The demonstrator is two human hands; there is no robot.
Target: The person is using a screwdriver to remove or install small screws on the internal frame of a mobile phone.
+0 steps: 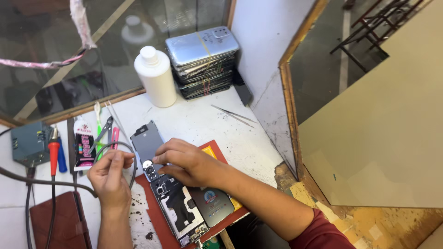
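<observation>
An opened phone (180,207) lies on a red mat (157,216), its insides showing and its grey back cover (146,142) tilted up at the far end. My right hand (184,161) rests on the phone's upper part, fingers bent near the round camera piece (148,167). My left hand (110,177) is pinched on a thin dark cable (134,161) that curves over toward the phone. What the right fingertips hold is hidden.
A white bottle (156,76) and a banded stack of phone covers (203,60) stand at the back. Tweezers (233,114) lie on the white table. At left are a glue tube (84,144), a red-handled tool (54,154), a grey box (28,143) and a brown pouch (57,221).
</observation>
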